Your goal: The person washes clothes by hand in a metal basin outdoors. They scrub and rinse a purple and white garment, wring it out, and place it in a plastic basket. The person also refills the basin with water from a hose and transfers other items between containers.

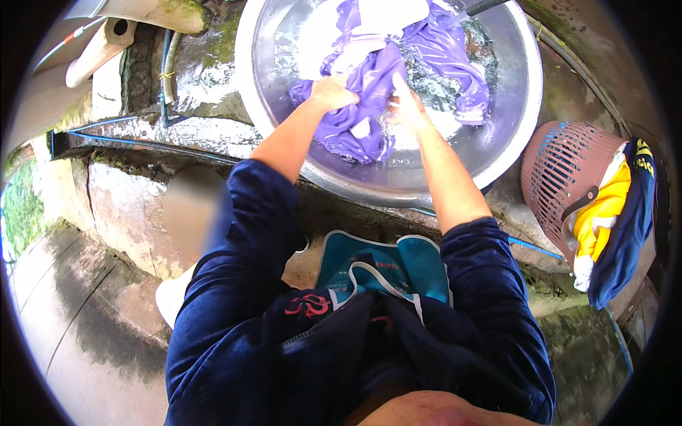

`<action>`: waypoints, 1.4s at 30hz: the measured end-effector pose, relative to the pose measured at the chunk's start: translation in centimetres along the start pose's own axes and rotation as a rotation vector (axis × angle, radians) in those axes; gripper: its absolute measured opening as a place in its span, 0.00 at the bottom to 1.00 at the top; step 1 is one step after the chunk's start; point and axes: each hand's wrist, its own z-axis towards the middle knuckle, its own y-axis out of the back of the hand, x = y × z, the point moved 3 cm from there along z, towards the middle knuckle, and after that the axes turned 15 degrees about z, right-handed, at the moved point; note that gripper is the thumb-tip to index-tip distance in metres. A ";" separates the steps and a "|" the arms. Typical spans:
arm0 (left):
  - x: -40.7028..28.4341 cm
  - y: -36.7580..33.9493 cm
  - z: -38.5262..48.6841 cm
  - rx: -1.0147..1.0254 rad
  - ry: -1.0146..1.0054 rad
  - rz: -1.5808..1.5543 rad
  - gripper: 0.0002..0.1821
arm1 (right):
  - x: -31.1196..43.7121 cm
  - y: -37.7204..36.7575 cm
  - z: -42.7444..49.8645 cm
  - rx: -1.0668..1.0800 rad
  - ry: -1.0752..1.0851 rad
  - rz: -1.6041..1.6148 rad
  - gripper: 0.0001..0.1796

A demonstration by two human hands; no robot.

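Observation:
A wide metal basin (346, 178) of water lies before me, with a wet purple garment (381, 72) bunched in it. Its fabric is shiny, and pale patches on it are washed out by glare. My left hand (334, 95) grips the cloth at the left, fingers curled over a fold. Beside the bunched part is my right hand (409, 106), thumb and fingers spread at its edge; whether it touches the fabric is unclear. More purple cloth (453, 66) spreads through the water on the right. A dark hose or pipe (482, 6) reaches over the far rim, water running from it.
At the right, a brown slotted plastic basket (554, 170) tilts over, with yellow cloth (602, 205) and navy cloth (626, 229) spilling out. A blue pipe (154, 145) runs along the wet concrete ledge at left. Teal cloth with white edging (367, 255) covers my front.

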 end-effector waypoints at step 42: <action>-2.1 -4.4 0.1 -0.092 0.036 -0.086 0.44 | 1.8 -1.8 -3.9 -0.108 0.604 -1.220 0.45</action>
